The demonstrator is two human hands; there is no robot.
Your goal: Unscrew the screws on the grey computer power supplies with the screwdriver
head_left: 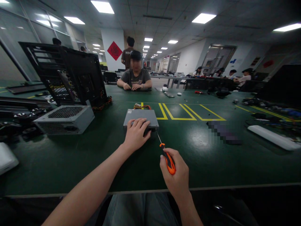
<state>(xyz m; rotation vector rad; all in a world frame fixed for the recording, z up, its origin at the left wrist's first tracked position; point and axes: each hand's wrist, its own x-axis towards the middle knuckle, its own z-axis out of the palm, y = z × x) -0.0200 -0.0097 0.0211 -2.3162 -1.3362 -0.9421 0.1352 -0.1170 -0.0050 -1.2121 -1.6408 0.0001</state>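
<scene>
PSU (143,113) at centre of frame, on the worktop (98,144). My left hand (137,131) lies spread over it; my right hand (177,166) grips the driver (166,155), tip at its lower-right corner. I judge screw-turning; next calls for a steady tip.

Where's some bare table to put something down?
Bare green tabletop lies between the vented box and the gray box under the left hand. Another patch is right of the right hand, before the white bar. It's crowded around the black case and far-right cables.
</scene>
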